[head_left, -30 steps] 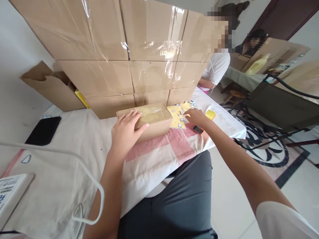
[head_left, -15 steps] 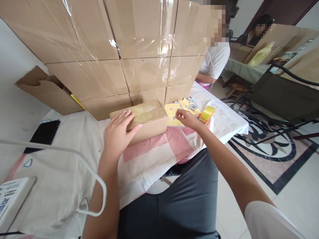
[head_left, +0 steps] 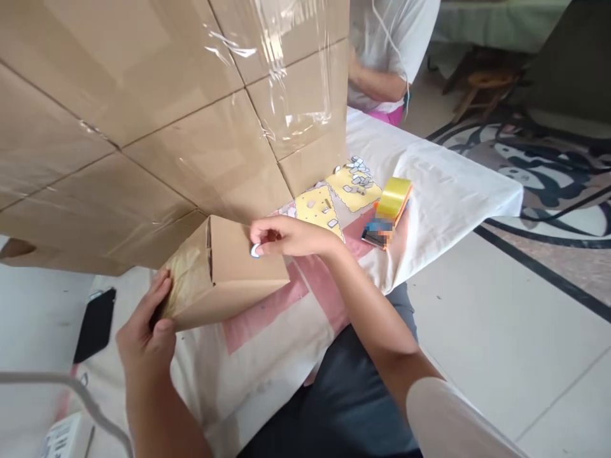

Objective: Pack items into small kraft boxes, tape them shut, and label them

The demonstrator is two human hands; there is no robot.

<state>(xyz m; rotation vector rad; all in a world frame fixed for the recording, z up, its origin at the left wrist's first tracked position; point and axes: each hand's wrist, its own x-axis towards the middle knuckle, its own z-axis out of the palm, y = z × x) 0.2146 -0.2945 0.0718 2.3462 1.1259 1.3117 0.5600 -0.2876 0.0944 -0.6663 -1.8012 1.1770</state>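
Note:
A small taped cardboard box [head_left: 248,261] stands tilted and turned on the table, one plain end towards the right. My left hand [head_left: 147,331] grips its far left part, fingers over the taped top and thumb on the near side. Between the thumb and fingertips of my right hand [head_left: 277,235] is a small white piece with a blue edge [head_left: 255,250], close against that plain end; I cannot tell whether it touches. Beyond the right hand lie yellow sheets [head_left: 315,207] with small whitish pieces [head_left: 360,175] scattered and heaped on them.
A tape dispenser with yellow tape [head_left: 395,196] lies right of the sheets. Stacked, taped cartons [head_left: 191,152] wall off the back. A black flat object [head_left: 95,324] and a grey cable [head_left: 71,381] are at left. Another person's arm [head_left: 382,83] shows behind the table.
The box has been turned and tipped, its end now towards the right hand. My right hand has moved left from the sheets to the box with a small white piece. The view has shifted downward.

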